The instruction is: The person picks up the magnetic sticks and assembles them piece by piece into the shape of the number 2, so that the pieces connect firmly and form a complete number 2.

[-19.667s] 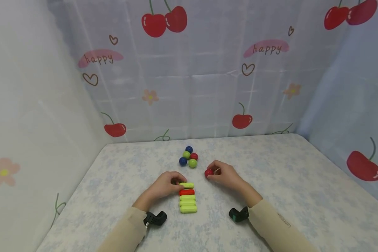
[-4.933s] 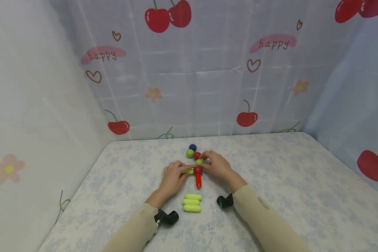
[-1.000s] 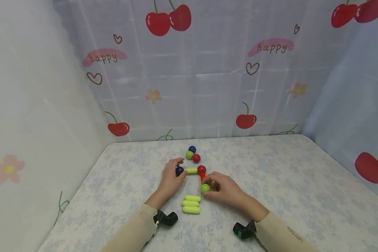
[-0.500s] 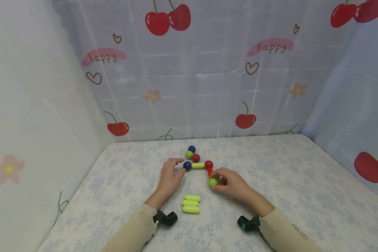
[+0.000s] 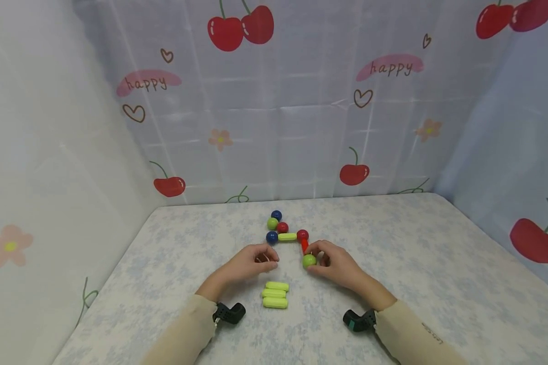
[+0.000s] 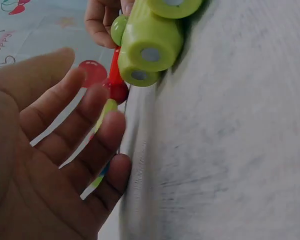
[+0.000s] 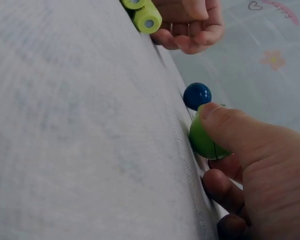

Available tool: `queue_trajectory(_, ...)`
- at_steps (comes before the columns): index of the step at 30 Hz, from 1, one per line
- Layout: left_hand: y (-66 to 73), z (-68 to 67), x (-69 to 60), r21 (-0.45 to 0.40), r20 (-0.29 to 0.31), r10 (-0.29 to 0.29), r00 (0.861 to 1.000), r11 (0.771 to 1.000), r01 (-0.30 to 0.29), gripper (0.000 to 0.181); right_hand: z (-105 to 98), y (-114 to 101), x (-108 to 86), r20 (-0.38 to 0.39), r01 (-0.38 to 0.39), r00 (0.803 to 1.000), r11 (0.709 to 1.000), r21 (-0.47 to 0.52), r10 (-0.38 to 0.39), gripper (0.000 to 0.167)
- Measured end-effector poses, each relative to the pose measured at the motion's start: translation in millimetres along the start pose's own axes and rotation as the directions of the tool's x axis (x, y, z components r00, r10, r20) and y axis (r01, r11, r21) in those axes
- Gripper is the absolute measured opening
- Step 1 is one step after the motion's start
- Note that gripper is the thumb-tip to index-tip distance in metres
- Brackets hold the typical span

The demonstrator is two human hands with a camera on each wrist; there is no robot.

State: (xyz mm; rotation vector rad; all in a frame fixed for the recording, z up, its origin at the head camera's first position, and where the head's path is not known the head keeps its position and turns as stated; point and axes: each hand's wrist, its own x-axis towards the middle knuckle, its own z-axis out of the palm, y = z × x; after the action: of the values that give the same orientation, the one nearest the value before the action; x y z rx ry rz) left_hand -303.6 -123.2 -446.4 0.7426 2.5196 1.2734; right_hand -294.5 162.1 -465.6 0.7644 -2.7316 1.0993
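My right hand [image 5: 335, 263] pinches a green ball [image 5: 309, 261] between thumb and fingers. From that ball a red rod [image 5: 304, 246] runs back to a red ball [image 5: 303, 235]. A yellow-green rod [image 5: 287, 236] joins the red ball to a blue ball [image 5: 272, 237] at the left end. My left hand [image 5: 250, 264] hovers left of this chain with loosely bent fingers, holding nothing; its palm [image 6: 45, 185] fills much of the left wrist view. Just in front of it lie three yellow-green rods [image 5: 275, 294] side by side. Their ends show silvery discs in the left wrist view.
Behind the chain sit a loose red ball [image 5: 282, 227], a green ball [image 5: 272, 223] and a blue ball [image 5: 276, 215], close together. A pale patterned cloth covers the table [image 5: 392, 243]. A printed curtain [image 5: 283, 116] hangs along its back edge.
Rods and balls lying loose earlier now form a chain. Within the last second the chain shifted back and right; my left hand let go of its blue ball and drew nearer. My right hand keeps the green ball.
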Motion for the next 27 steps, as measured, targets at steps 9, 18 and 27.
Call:
queue_trajectory(9, 4.3, -6.6, -4.7, 0.034, 0.266, 0.035, 0.963, 0.998, -0.046, 0.021, 0.2, 0.3, -0.5, -0.004, -0.005, 1.000, 1.000, -0.001, 0.005, 0.035)
queue_trajectory(18, 0.9, -4.4, -4.4, 0.068, 0.295, 0.051, 0.954, 0.995, -0.074, 0.018, 1.7, 1.1, -2.2, -0.006, 0.009, 1.000, 1.000, 0.005, -0.009, 0.035)
queue_trajectory(27, 2.1, -4.4, -4.8, 0.069, 0.282, 0.060, 0.957, 0.994, -0.082, 0.017, 0.7, 0.0, -1.4, -0.014, 0.017, 1.000, 1.000, -0.009, -0.017, 0.034)
